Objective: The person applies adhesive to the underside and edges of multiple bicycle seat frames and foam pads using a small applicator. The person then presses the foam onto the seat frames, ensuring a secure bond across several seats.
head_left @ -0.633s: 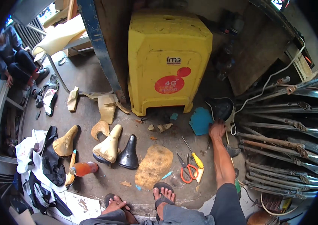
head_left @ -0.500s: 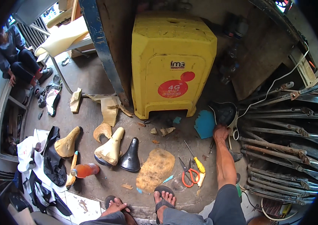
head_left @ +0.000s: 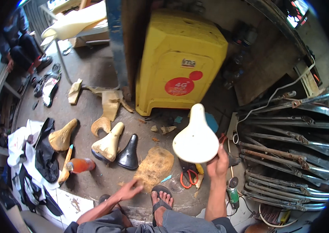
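My right hand (head_left: 218, 165) grips the wide rear edge of a cream bicycle saddle (head_left: 196, 138), held up off the floor with its narrow nose away from me. Its pale top faces me, and some fingers are hidden behind it. My left hand (head_left: 129, 189) is open and empty, fingers stretched toward a worn brown patch (head_left: 156, 167) on the floor. Partly below the raised saddle lie scissors with orange handles (head_left: 189, 179) and a yellow screwdriver handle (head_left: 199, 168). Farther left sit a black saddle (head_left: 128, 152), a cream-topped saddle (head_left: 108, 141) and a tan saddle (head_left: 63, 135).
A yellow plastic stool (head_left: 182, 62) stands ahead. Metal chair frames (head_left: 288, 155) are stacked at right, near a green angle grinder (head_left: 233, 194). A bottle of orange-red liquid (head_left: 82, 165) and black and white material (head_left: 44, 151) lie left. Another person (head_left: 22, 42) sits far left.
My right hand has lifted the cream saddle from the floor beside the stool and brought it nearer. My left hand has moved from my foot out over the floor, fingers spread.
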Demonstrator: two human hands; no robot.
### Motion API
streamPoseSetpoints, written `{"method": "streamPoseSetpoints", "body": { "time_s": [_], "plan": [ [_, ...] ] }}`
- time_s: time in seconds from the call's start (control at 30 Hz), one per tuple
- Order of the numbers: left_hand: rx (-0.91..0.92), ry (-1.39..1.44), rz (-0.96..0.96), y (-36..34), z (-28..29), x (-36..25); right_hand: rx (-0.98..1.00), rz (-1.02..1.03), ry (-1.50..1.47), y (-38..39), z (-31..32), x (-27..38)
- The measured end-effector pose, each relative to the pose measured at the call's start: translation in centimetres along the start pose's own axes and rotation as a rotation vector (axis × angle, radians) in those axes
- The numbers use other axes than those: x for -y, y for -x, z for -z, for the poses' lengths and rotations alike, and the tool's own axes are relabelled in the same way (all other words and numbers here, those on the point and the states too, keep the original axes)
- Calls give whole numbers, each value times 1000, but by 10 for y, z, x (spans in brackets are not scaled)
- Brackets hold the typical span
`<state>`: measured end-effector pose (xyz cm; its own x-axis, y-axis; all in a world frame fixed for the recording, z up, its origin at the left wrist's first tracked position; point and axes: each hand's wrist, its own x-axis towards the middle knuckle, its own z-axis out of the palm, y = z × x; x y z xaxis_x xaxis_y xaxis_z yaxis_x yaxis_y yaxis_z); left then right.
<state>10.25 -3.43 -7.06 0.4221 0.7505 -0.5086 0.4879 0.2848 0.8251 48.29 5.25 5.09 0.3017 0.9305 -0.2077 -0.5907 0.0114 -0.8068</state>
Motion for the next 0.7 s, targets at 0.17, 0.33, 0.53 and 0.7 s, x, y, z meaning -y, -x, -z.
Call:
{"method": "streamPoseSetpoints", "body": {
  "time_s": [0.17,0.33,0.53,0.7],
  "plan": [
    [-303,333,-319,-45,19,-132,139,-25,568,64,-29,-52],
    [-260,872,-245,-39,44,-125,658,72,934,112,-106,-64],
    [-21,1435,-291,-12,46,-95,551,340,1199,103,-123,-75],
    [21,1436,-324,-5,48,-88,422,454,1330,97,-126,-80]
  ]
}}
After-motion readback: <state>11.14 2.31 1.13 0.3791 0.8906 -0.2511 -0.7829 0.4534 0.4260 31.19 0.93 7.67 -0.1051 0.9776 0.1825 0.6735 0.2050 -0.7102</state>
